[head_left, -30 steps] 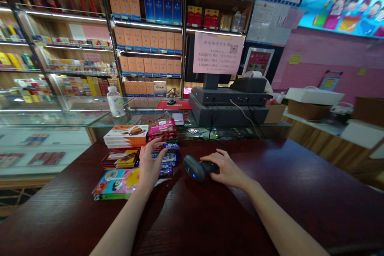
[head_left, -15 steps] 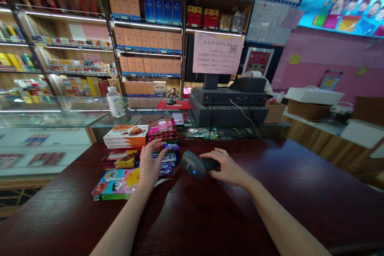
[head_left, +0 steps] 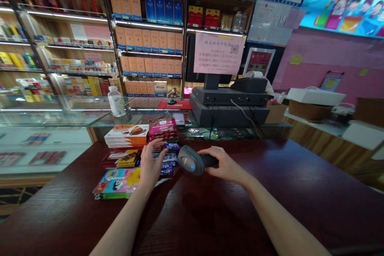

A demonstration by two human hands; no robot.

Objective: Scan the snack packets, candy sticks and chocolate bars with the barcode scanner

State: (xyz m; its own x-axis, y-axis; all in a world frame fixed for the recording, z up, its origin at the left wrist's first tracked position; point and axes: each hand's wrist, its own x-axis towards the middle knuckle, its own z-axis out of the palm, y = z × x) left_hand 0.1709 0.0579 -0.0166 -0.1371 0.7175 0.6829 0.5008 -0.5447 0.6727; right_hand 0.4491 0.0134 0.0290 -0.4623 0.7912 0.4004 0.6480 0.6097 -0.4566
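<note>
My right hand [head_left: 220,162] is wrapped round the handle of a dark grey barcode scanner [head_left: 192,161]. A blue light glows on the scanner, which is raised over the table with its head turned left toward the snack packs. My left hand [head_left: 152,162] rests over a row of purple-blue wrapped bars [head_left: 169,158], thumb and fingers apart; the palm's underside and the bars beneath it are hidden. Just left of this hand lie yellow and red chocolate packs [head_left: 128,158] and a stack of bright blue and yellow bags [head_left: 115,182].
Behind the bars stand white and orange boxes [head_left: 126,135] and pink-red bags [head_left: 163,128]. On the glass counter are a clear bottle [head_left: 116,102] and a cash register [head_left: 229,104] with hanging cables. The dark wooden table [head_left: 270,200] extends to the right.
The scanner has risen slightly and shifted left, its head tilting upward, with my right hand moving along. My left hand has stayed nearly in place.
</note>
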